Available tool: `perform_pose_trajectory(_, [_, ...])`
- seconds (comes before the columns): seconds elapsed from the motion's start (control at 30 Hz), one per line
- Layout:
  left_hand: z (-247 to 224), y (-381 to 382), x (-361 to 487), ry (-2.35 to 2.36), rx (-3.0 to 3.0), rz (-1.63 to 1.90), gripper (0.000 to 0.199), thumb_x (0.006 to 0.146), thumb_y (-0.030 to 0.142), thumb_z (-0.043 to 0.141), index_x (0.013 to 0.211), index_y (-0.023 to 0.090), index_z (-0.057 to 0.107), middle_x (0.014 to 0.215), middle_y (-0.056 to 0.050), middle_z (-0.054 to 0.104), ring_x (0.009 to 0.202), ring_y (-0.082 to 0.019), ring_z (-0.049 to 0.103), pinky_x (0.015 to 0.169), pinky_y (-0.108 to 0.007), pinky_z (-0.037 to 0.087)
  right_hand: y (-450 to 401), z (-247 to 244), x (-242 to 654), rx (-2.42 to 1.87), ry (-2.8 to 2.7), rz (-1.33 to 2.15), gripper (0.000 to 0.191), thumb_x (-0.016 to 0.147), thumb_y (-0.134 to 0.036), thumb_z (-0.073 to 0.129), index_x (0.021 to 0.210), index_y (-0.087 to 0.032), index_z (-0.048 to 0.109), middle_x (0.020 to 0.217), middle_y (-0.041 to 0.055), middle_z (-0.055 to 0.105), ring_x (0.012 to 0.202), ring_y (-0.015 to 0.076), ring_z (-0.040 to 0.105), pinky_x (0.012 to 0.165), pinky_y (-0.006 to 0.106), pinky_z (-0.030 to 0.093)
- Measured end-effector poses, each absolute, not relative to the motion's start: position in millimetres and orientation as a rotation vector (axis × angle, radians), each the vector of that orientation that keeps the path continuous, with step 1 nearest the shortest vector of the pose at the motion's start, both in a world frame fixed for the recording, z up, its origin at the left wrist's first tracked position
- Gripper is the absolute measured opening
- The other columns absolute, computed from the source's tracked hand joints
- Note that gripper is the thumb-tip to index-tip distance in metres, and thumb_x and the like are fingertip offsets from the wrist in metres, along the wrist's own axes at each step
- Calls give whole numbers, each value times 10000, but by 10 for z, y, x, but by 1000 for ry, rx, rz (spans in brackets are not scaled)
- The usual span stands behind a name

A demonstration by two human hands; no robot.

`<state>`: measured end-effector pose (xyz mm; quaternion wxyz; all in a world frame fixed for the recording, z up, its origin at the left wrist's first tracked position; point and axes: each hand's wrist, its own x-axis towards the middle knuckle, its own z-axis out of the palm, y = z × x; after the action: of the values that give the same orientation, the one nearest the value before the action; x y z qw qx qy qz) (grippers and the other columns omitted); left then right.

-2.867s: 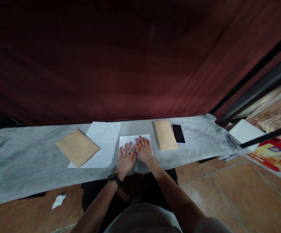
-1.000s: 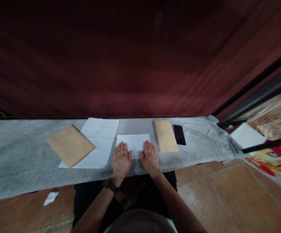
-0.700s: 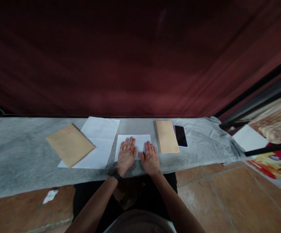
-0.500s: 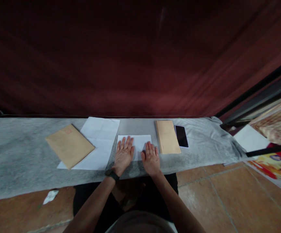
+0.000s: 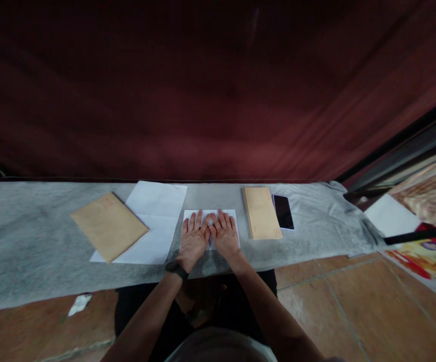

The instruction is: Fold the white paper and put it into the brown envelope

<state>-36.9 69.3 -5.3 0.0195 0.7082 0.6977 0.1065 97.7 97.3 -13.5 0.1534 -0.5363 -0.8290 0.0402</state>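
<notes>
Left hand point(image 5: 193, 245) and right hand point(image 5: 226, 240): fingers extended, gripping nothing, apparently pressing white paper point(image 5: 206, 211) flat on grey cloth point(image 5: 44, 241); sliding it would call for lighter palms. Brown envelope point(image 5: 110, 229), overlapping larger white sheet point(image 5: 159, 201), leftward; brown envelopes point(image 5: 263, 213), smartphone point(image 5: 284, 212), rightward.

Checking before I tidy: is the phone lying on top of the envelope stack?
No, the phone lies on the cloth, beside the envelopes.
</notes>
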Motion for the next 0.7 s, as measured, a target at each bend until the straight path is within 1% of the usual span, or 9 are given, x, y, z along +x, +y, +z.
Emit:
perform_pose_trajectory(0.13, [-86,717,-352,2249,2154,378,532,985,312,372,1508,231,419,1626,-105,294,1511,-298,235,1209,-521,202,952,-185,991,-1620,-2312,64,520,1035,-384,415,1520,-196,406,1606,152,310,1459,298,343,1188,517,247])
perform_pose_trajectory(0.23, [-117,730,-347,2318,2129,417,551,995,377,369,1503,173,420,1616,-154,296,1512,-313,227,1203,-529,218,935,-232,1021,-1642,-2249,21,562,1033,-412,412,1521,-134,393,1596,193,315,1466,314,326,1176,512,269])
perform_pose_trajectory(0.37, [-126,733,-337,2347,2094,434,609,998,414,357,1518,98,371,1605,-184,307,1509,-313,233,1207,-518,227,905,-296,1107,-1622,-2187,-28,620,1038,-417,380,1523,-33,343,1570,238,344,1471,322,312,1169,510,287])
perform_pose_trajectory(0.43, [-116,733,-333,2352,2065,435,621,999,402,347,1525,72,345,1605,-193,300,1508,-310,235,1211,-506,227,884,-321,1156,-1617,-2162,-40,642,1038,-422,373,1525,-7,319,1556,255,358,1465,323,323,1167,514,294])
perform_pose_trajectory(0.53, [-96,731,-347,2354,2056,442,603,999,346,327,1526,54,335,1605,-194,294,1509,-303,232,1214,-504,228,845,-343,1223,-1628,-2132,-52,647,1040,-421,368,1528,-1,307,1552,260,363,1456,322,338,1164,518,304])
perform_pose_trajectory(0.6, [-81,718,-369,2337,2087,440,580,998,310,310,1511,45,364,1599,-192,311,1508,-298,239,1218,-496,224,818,-348,1258,-1639,-2121,-57,646,1040,-418,367,1528,0,304,1554,261,359,1455,320,343,1164,514,308])
perform_pose_trajectory(0.7, [-50,650,-388,2279,2141,421,557,1007,289,273,1489,47,412,1583,-174,355,1497,-270,277,1226,-447,227,787,-342,1287,-1648,-2117,-64,652,1038,-422,373,1532,-3,297,1555,259,358,1451,316,352,1165,506,309])
